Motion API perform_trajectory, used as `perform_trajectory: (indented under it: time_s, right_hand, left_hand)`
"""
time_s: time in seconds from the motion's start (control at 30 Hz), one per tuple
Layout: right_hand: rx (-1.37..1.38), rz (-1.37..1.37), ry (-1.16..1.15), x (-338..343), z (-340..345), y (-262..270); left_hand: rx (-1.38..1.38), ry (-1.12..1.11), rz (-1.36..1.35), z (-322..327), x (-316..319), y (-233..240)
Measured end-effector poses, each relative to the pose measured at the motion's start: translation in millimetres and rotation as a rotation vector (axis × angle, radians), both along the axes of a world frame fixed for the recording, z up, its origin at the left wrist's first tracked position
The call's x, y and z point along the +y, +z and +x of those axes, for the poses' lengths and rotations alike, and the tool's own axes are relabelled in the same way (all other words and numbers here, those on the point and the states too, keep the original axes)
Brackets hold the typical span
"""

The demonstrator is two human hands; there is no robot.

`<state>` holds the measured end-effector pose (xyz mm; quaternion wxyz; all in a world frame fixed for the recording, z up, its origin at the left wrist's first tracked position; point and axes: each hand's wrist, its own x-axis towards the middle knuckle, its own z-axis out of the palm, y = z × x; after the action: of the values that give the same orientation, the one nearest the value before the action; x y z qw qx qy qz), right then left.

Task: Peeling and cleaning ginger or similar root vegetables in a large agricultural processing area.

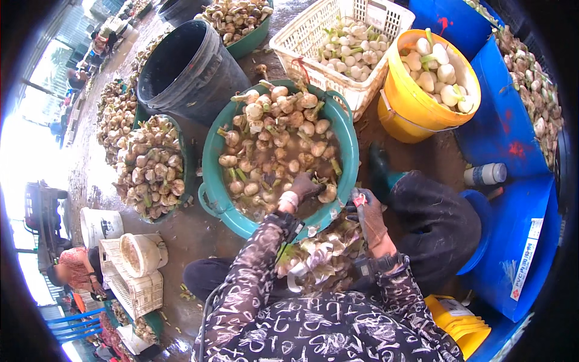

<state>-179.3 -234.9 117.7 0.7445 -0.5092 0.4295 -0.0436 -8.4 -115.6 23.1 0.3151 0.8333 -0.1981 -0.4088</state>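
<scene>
Before me stands a green plastic basin (348,149) of murky water with many garlic bulbs (280,120), stems and roots still on. My left hand (306,186), in a dark glove, reaches over the near rim, its fingertips against a garlic bulb (328,193); whether they grip it is unclear. Just outside the basin's right rim is my right hand (372,219), gloved, with fingers curled. A small red patch shows at its thumb; I cannot tell whether it is a tool or tape. Below and between my hands lies a heap of peeled garlic skins (323,260).
A yellow bucket (407,120) and a white plastic crate (312,72) hold cleaned white garlic. A black bucket (190,77) and tubs of unpeeled garlic (154,176) stand left. Blue plastic sheeting (502,217) walls my right, near a white bottle (485,174). Another person (77,271) works at lower left.
</scene>
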Motion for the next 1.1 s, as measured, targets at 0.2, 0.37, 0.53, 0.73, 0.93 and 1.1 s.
perform_trajectory:
  time_s: [0.2, 0.37, 0.53, 0.73, 0.93, 1.1]
  right_hand:
    - [-0.007, 0.592, 0.186, 23.4, -5.9, -1.1]
    - [-0.056, -0.098, 0.344, 38.5, -19.2, -20.1]
    - [0.073, -0.893, 0.573, 52.0, -19.7, 16.1]
    - [0.029, -0.765, 0.621, 61.6, -22.4, 9.4]
    - [-0.257, 0.183, 0.459, 47.0, -37.8, 12.7]
    - [-0.074, 0.601, 0.274, 57.6, -31.9, 21.8]
  left_hand:
    - [0.070, 0.029, -0.430, -58.2, 40.1, 84.1]
    - [0.039, 0.113, -0.421, -101.3, 58.1, 109.4]
    - [-0.358, -0.005, -0.207, -120.1, 79.3, 134.0]
    - [-0.478, -0.050, -0.169, -126.3, 89.1, 132.2]
    - [0.297, 0.174, -0.496, -111.2, 98.2, 136.9]
    - [0.149, 0.294, -0.524, -136.3, 83.1, 111.1]
